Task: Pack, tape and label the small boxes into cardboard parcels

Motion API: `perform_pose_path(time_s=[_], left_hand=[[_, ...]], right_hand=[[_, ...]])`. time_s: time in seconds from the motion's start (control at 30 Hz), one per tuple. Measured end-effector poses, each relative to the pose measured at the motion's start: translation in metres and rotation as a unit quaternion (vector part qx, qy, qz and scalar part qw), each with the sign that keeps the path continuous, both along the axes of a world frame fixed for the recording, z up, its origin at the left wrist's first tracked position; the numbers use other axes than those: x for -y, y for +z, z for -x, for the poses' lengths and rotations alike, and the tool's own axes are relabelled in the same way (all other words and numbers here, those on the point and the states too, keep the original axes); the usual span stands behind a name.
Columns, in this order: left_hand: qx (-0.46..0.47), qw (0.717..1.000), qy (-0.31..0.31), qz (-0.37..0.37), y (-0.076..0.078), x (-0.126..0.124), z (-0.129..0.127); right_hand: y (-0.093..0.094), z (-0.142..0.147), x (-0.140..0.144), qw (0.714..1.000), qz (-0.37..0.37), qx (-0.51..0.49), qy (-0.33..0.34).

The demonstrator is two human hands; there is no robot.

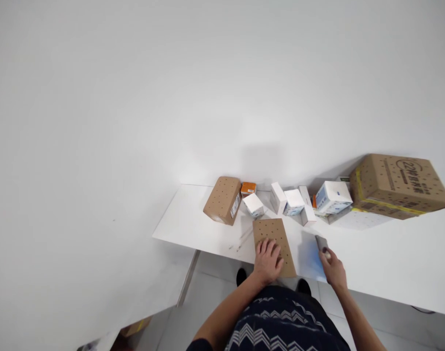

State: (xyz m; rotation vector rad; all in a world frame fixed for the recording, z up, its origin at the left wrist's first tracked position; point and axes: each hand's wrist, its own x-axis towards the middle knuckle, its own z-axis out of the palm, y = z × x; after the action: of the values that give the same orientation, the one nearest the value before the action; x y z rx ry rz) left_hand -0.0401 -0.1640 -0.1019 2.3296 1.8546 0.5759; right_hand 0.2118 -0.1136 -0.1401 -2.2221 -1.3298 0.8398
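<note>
My left hand (pixel 268 263) lies flat, fingers stretched out, on a brown cardboard box (pixel 271 230) with dark spots at the table's front edge. The palm rests on its lower half. My right hand (pixel 333 271), to the right of that box, has its fingers closed round a flat grey object (pixel 321 242). A small pale part shows at its fingers; the object's kind I cannot make out. Under and left of this hand a soft blue patch (pixel 312 258) shows on the table. Behind the spotted box stand several small white boxes (pixel 254 206).
Another spotted brown box (pixel 222 199) stands at the back left, beside a small orange box (pixel 248 188). At the right, a large brown carton (pixel 397 185) with yellow tape leans by the wall. The white table (pixel 376 253) ends close to my body.
</note>
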Motion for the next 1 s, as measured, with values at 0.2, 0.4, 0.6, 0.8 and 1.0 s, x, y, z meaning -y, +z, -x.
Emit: perform_pose_path(time_s=[0.2, 0.4, 0.6, 0.8, 1.0], left_hand=[[0.067, 0.997, -0.022, 0.01, 0.001, 0.001, 0.008], [0.257, 0.953, 0.161, 0.017, 0.008, -0.043, 0.054], [0.466, 0.814, 0.331, 0.101, 0.015, -0.131, 0.099], [0.462, 0.822, 0.29, 0.166, 0.002, -0.175, 0.092], [0.338, 0.896, 0.249, 0.146, 0.011, -0.213, 0.1]], right_hand=[[-0.023, 0.008, 0.011, 0.969, -0.025, 0.237, 0.065], [-0.009, 0.023, 0.0, 0.977, -0.044, 0.187, 0.089], [0.046, 0.087, 0.008, 0.962, -0.108, 0.048, 0.247], [0.069, 0.145, 0.03, 0.917, -0.042, 0.146, 0.369], [0.065, 0.153, 0.029, 0.896, -0.024, 0.205, 0.393]])
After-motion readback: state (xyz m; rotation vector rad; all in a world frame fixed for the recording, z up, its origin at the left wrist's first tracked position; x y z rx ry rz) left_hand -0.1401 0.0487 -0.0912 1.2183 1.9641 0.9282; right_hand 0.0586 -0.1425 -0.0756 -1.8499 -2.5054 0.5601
